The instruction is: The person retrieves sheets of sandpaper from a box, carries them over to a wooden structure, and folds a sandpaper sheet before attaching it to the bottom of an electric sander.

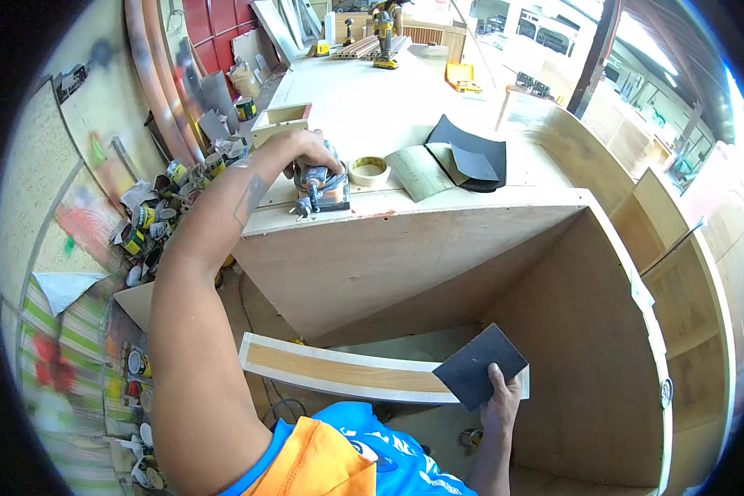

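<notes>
My left hand [312,152] reaches across to the white tabletop and is closed over the body of an electric sander [322,188] near the table's front edge. In my right hand [503,400] is a dark sheet of sandpaper [478,364], thumb on its face and the other fingers hidden behind. Below and behind that sheet is a curved wooden strip with white edges [347,371]; I cannot tell whether my right hand also touches it. Beside the sander lies a roll of masking tape [369,171]. Dark sandpaper sheets [481,153] and a greenish sheet [420,172] lie to its right.
A large curved wooden cabinet side [587,347] stands to the right. Many paint cans [145,217] crowd the left wall. On the tabletop are a small wooden box [281,122], a cordless drill [384,45] and a yellow case [463,77].
</notes>
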Tool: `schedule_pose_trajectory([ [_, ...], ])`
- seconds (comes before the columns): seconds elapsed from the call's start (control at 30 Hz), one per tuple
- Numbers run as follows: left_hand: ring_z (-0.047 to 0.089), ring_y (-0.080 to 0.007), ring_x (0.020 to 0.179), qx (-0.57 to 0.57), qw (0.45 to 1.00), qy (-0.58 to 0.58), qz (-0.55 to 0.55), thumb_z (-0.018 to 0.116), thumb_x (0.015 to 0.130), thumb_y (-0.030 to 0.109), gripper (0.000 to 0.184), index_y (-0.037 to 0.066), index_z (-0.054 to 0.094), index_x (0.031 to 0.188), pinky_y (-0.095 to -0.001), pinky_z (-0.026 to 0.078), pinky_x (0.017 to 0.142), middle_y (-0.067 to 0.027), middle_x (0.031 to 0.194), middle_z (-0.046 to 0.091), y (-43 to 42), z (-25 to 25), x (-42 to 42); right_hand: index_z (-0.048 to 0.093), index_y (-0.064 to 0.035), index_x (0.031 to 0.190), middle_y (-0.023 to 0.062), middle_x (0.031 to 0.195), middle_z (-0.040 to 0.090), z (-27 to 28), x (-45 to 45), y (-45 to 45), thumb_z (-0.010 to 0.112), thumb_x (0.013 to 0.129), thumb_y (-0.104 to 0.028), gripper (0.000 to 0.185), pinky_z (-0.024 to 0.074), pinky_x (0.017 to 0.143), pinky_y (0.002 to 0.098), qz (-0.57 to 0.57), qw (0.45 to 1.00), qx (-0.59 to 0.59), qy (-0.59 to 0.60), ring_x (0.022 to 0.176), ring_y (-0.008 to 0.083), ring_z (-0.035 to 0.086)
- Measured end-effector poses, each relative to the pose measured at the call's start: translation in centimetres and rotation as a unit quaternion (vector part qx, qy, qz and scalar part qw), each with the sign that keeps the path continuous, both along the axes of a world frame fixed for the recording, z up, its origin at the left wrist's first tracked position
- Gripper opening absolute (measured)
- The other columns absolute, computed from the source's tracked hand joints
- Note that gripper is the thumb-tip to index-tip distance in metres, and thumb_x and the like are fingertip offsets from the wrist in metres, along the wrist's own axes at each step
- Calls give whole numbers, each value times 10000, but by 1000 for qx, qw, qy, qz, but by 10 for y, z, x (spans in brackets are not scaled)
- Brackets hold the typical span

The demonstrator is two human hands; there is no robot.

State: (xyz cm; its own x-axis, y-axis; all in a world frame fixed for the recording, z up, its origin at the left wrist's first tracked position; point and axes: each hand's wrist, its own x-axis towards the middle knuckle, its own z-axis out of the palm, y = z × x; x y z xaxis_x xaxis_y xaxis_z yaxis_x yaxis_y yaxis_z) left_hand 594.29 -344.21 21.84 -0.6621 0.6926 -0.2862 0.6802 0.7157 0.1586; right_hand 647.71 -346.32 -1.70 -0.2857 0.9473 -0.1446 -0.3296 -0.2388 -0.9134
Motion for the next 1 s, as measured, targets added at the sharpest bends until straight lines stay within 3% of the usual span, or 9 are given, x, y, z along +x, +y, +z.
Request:
schedule_pose_trajectory([
  [0.23, 724, -275, 661, 57, 997, 48, 25, 774, 729, 534, 1061, -31, 330, 1509, -370, 592, 453, -284, 1195, 646, -15, -4, 14, 653, -2, 1155, 67, 1067, 708, 17, -12, 0, 664, 957, -101, 222, 531, 870, 314, -2, 999, 25, -24, 947, 148, 665],
  [0.37, 736, -292, 712, 92, 992, 76, 31, 759, 727, 498, 996, -35, 377, 1477, -379, 608, 512, -275, 1221, 650, -23, -9, 10, 662, -14, 1114, 57, 1033, 699, 31, -28, 29, 639, 929, -39, 188, 497, 872, 291, 5, 988, 139, -75, 924, 140, 640],
  [0.43, 709, -353, 1038, 136, 987, 81, -38, 727, 762, 511, 940, -88, 419, 1418, -428, 581, 886, -295, 1198, 672, -41, -11, 6, 653, -31, 1071, 55, 990, 688, 43, -34, 50, 589, 896, 22, 194, 491, 850, 276, 139, 973, 181, -21, 892, 124, 625],
  [0.53, 692, -366, 1082, 268, 957, 106, -20, 772, 773, 490, 859, 17, 456, 1416, -406, 553, 942, -261, 1237, 662, -74, -31, 6, 651, -61, 977, 13, 802, 589, 84, -80, 49, 533, 942, -138, 145, 459, 670, 262, 148, 969, 195, 11, 700, 100, 538],
  [0.63, 653, -397, 1159, 419, 905, 74, 15, 732, 803, 520, 871, -12, 440, 1428, -429, 518, 996, -296, 1219, 663, -101, -61, 6, 679, -89, 908, -13, 682, 458, 124, -140, 30, 491, 1012, -375, 357, 353, 515, 272, 214, 967, 104, 93, 561, 103, 415],
  [0.7, 642, -395, 1174, 509, 860, 6, 19, 741, 838, 484, 837, -20, 427, 1428, -430, 500, 1015, -295, 1266, 639, -119, -70, 19, 695, -79, 870, 10, 710, 502, 137, -188, 37, 477, 1034, -401, 422, 350, 507, 283, 272, 958, 27, -91, 573, 113, 443],
  [0.8, 651, -403, 1146, 582, 810, -28, 67, 747, 846, 475, 817, -26, 430, 1408, -427, 506, 1001, -296, 1248, 639, -139, -74, 50, 727, -30, 947, 39, 805, 626, 160, -255, 33, 513, 1031, -373, 414, 425, 586, 271, 375, 813, 424, -133, 658, 106, 540],
  [0.9, 643, -321, 1155, 694, 717, -46, 46, 777, 871, 311, 689, -5, 456, 1392, -410, 509, 987, -239, 1246, 635, -146, -78, 78, 742, 0, 1039, 53, 813, 677, 185, -294, 3, 614, 983, -346, 373, 476, 653, 286, 341, 766, 497, -224, 693, 106, 589],
  [1.0, 633, -377, 1143, 715, 698, 5, 37, 760, 885, 277, 703, -7, 398, 1416, -446, 495, 998, -274, 1252, 607, -150, -73, 102, 749, 12, 1016, 49, 762, 679, 192, -311, -13, 666, 957, -328, 355, 486, 655, 291, 303, 743, 508, -312, 667, 106, 591],
])
